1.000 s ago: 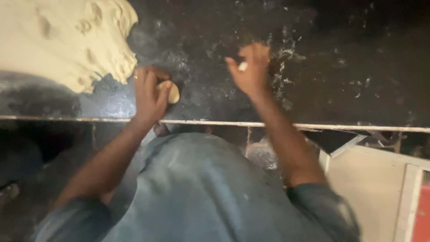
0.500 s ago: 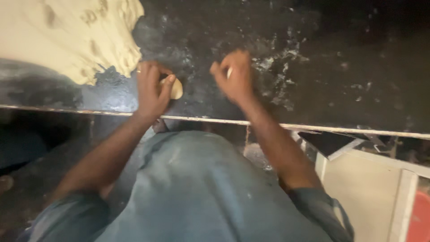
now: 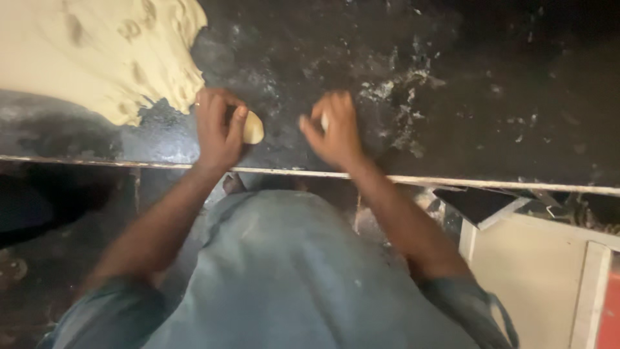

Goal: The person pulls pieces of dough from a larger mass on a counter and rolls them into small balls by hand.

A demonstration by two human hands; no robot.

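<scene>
Dough ball (image 3: 253, 127) in left hand (image 3: 218, 129) (fingers curled).

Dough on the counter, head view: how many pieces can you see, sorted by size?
Large dough mass: 1
Small dough piece, in left hand: 1
Small dough bit, in right hand, mostly hidden: 1
Total: 3

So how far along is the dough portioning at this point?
Early, it seems. Each hand has a small piece: the left hand cups a dough ball, and the right hand closes on a smaller bit, mostly hidden. No finished balls show on the dark floured counter. The large dough mass remains, so most is left.
</scene>
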